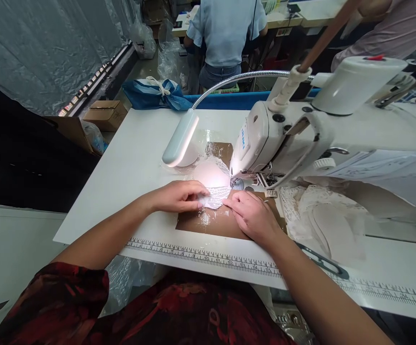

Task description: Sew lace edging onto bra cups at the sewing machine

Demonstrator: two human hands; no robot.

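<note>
Ruler point(208, 258) numbers edge table; hands point(179, 196) point(252, 215) press lace point(215, 195); machine point(261, 139) logo unreadable.

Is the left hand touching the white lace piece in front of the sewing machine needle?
Touching. The head view shows the left hand lying flat with its fingertips pressed on the lace piece; no gap shows between them.

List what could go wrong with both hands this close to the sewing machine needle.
1. The right hand and left hand press the white lace piece flat just in front of the needle area; a fingertip might slide under it.
2. The lamp throws glare on the lace, which may hide the seam line.
3. The lace pile under the machine arm could snag.
</note>
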